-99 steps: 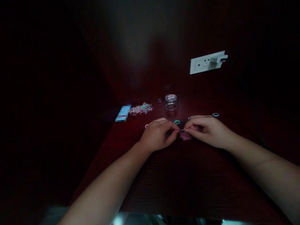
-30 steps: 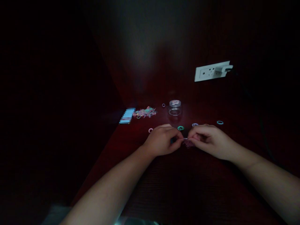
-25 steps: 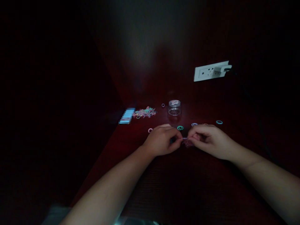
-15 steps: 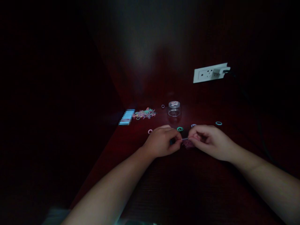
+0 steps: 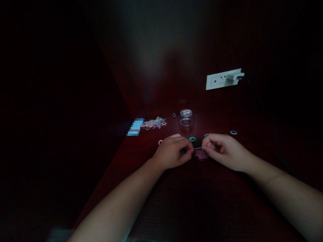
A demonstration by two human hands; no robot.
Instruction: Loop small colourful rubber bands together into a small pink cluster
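Observation:
Between my two hands a thin pale rubber band (image 5: 197, 148) is stretched. My left hand (image 5: 174, 151) pinches its left end between thumb and finger. At the other end my right hand (image 5: 222, 150) holds it in a pinch too. Just below the band a small heap of pink rubber bands (image 5: 201, 155) lies on the dark red table. Green bands (image 5: 192, 139) lie a little beyond my fingers. A pink band (image 5: 160, 142) shows partly behind my left hand, and a purplish band (image 5: 206, 135) is half hidden behind my right.
A clear lidded jar (image 5: 186, 118) stands near the back wall. Left of it lies a pile of mixed coloured bands (image 5: 155, 123) beside a bright pixelated rectangle (image 5: 135, 127). A blue band (image 5: 233, 132) lies at right. On the wall is a socket (image 5: 223, 79) with a plug and cable.
My hands have drawn slightly apart, and a little more of the band shows between them. The whole view has shifted slightly.

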